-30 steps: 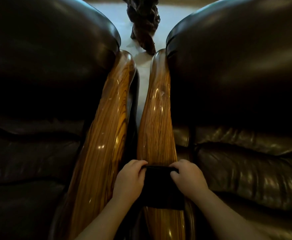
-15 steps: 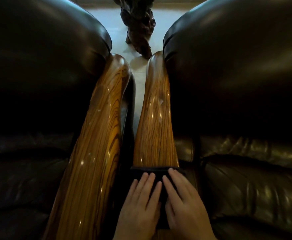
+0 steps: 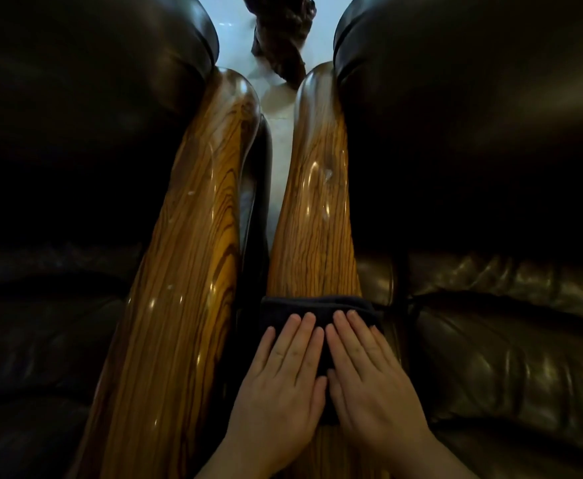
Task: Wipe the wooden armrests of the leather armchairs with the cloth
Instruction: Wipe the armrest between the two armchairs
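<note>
Head view: black cloth [image 3: 317, 305] lies across right wooden armrest [image 3: 312, 219], under both hands.
Hands: left hand [image 3: 281, 378] and right hand [image 3: 369, 375] flat, side by side, pressing.
Change: a second ago fingers gripped the cloth edges.

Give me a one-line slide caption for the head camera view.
Left hand and right hand press a dark cloth flat on the right armrest.
</note>
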